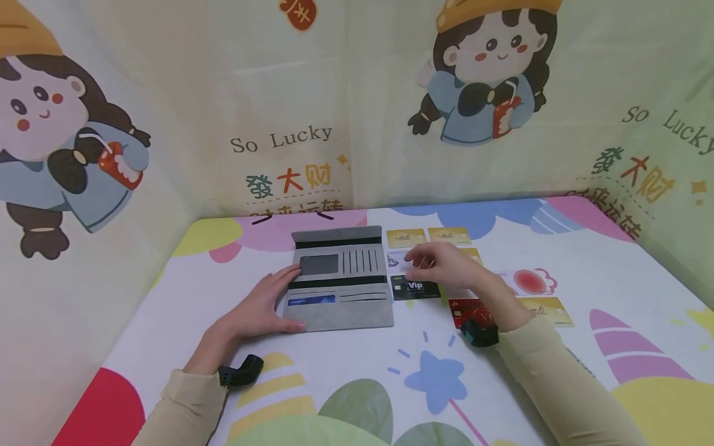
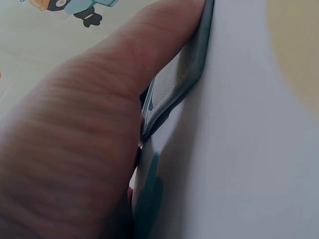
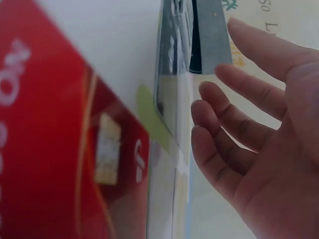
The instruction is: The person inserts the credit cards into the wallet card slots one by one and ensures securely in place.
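Observation:
A grey wallet (image 1: 362, 316) lies unfolded on the table, with a dark window pocket and several slots. A blue card (image 1: 312, 300) sits in a lower slot on its left side. My left hand (image 1: 259, 303) rests along the wallet's left edge, thumb on the lower corner and fingers spread farther up. In the left wrist view the thumb (image 2: 149, 40) lies across the wallet's edge. Above the cards beside the wallet hovers my right hand (image 1: 446, 266), fingers loosely bent with nothing between them. Below its fingertips is a black Vip card (image 1: 415, 288).
Right of the wallet lie gold cards (image 1: 406, 238), a white card (image 1: 395, 261) partly behind the right hand, a red card (image 1: 463, 311), and a flower-edged card (image 1: 532, 282). Another gold card (image 1: 549, 310) lies beside the right wrist. A printed curtain (image 1: 379, 167) hangs behind the table.

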A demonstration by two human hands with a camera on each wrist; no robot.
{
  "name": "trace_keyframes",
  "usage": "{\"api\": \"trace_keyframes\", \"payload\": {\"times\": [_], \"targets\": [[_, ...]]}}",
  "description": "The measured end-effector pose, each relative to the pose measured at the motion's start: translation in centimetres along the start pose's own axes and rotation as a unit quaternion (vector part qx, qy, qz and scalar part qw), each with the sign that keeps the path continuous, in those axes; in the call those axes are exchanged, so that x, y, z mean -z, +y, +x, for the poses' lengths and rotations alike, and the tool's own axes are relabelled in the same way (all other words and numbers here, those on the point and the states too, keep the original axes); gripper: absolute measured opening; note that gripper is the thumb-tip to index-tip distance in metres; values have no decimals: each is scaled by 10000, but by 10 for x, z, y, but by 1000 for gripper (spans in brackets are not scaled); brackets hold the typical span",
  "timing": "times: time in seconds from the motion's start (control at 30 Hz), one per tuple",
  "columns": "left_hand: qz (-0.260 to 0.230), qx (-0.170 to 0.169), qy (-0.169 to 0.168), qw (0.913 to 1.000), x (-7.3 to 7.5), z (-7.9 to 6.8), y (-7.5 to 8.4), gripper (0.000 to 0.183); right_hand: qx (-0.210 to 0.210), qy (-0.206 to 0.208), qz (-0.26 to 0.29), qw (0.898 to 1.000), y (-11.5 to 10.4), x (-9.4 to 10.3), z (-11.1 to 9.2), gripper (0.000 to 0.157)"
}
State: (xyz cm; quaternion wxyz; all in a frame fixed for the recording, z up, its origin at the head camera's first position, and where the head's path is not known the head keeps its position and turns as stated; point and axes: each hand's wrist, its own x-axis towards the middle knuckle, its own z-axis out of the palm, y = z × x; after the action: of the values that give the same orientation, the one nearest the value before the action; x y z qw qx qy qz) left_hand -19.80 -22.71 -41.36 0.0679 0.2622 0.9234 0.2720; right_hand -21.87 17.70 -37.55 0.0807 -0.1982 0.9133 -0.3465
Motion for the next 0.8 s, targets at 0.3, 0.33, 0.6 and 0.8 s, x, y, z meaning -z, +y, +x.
{"api": "trace_keyframes", "payload": {"times": [0.3,0.33,0.6,0.8], "targets": [[21,-26,12,10000,0,0,-2,109,-315,-209,-309,9988,1,-2,-1,47],[18,-8,11,10000,0,0,-2,110,-332,-241,-369,9985,1,-2,0,48],[5,41,-16,10000,0,1,-2,111,-441,-463,-861,9942,-5,-4,-1,59],[-10,77,-31,10000,0,1,-1,111,-442,-474,-1208,9906,-9,-7,-1,55]]}}
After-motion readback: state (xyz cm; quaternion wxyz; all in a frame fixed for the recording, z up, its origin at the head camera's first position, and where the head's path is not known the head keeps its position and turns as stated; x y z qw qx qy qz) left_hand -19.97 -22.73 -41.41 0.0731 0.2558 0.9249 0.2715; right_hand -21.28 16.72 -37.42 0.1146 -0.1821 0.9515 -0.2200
